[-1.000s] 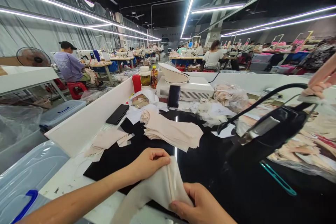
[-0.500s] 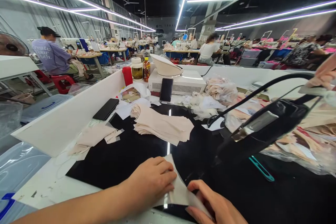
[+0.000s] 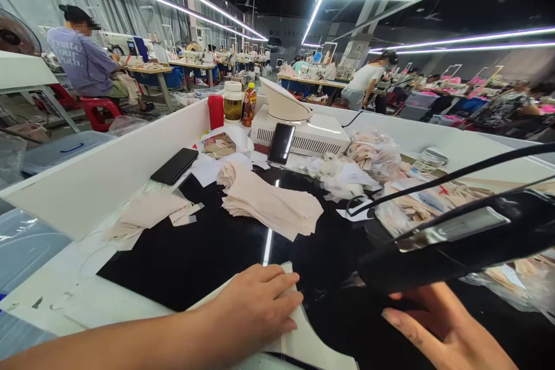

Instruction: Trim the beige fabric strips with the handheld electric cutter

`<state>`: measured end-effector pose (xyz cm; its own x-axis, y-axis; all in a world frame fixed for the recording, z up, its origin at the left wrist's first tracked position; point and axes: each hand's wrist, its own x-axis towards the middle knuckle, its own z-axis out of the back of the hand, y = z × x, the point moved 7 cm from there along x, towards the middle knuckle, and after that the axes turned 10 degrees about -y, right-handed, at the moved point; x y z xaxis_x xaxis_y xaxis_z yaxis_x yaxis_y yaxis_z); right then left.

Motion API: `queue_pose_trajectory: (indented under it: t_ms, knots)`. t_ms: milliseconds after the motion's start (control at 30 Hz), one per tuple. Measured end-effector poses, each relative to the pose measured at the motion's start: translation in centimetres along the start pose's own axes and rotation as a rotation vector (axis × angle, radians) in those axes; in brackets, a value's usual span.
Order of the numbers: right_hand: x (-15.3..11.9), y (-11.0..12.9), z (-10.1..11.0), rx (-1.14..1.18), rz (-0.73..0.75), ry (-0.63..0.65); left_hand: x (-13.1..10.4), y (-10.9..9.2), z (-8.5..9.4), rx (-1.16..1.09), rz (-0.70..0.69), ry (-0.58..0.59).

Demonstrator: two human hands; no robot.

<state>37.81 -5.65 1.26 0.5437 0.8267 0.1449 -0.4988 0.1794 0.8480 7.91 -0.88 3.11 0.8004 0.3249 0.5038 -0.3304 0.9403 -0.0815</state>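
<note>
My left hand [image 3: 260,303] lies flat, fingers stretched out, on a cream fabric piece [image 3: 310,338] at the near edge of the black board [image 3: 182,260]. My right hand [image 3: 437,324] is off the fabric, over the right part of the board, thumb and index finger apart. Its upper fingers are partly hidden by a black cylindrical device [image 3: 455,243] with a bright metal plate and a cable. Farther back on the board rests a stack of cream fabric pieces [image 3: 273,199]. The teal slotted tool seen earlier is hidden now.
Left of the stack lie more cream pieces [image 3: 151,211] and a black phone-like case [image 3: 174,166]. A phone [image 3: 281,143] leans on a white machine [image 3: 303,133] at the back. Bagged fabric [image 3: 416,202] is piled right. A white wall [image 3: 130,167] borders the table. People sew beyond.
My right hand has let go of the fabric and moved right, under the black device. My left hand stays on the fabric, flatter now. The view has shifted, and the device appears more level.
</note>
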Motion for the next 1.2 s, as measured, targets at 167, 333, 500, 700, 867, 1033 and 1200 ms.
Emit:
queue_pose_trajectory:
  t_ms: [167,333,500,700,867,1033,1200]
  knots:
    - [1.0,7.9,0.0,0.367,0.201,-0.255,-0.5,-0.1,-1.2,0.079,0.019,-0.042]
    - [0.5,13.9,-2.2,0.613,0.274,-0.469,-0.9,-0.4,-2.4,0.101,0.016,-0.087]
    - [0.6,15.7,-5.8,0.734,0.281,-0.372,-1.2,-0.5,-3.0,0.077,0.034,-0.126]
    - [0.9,16.2,-8.9,0.861,0.324,-0.223,-1.2,-0.8,-2.9,0.05,0.024,-0.179]
    - [0.9,16.3,-9.8,0.893,0.349,-0.155,-1.0,-0.9,-2.6,0.032,0.022,-0.235]
    - [0.8,16.8,-9.6,0.961,0.336,-0.129,-0.9,-1.0,-1.6,0.064,0.016,-0.289]
    - [0.6,16.9,-9.4,0.932,0.339,-0.133,-0.9,-1.0,-1.4,0.072,0.024,-0.25]
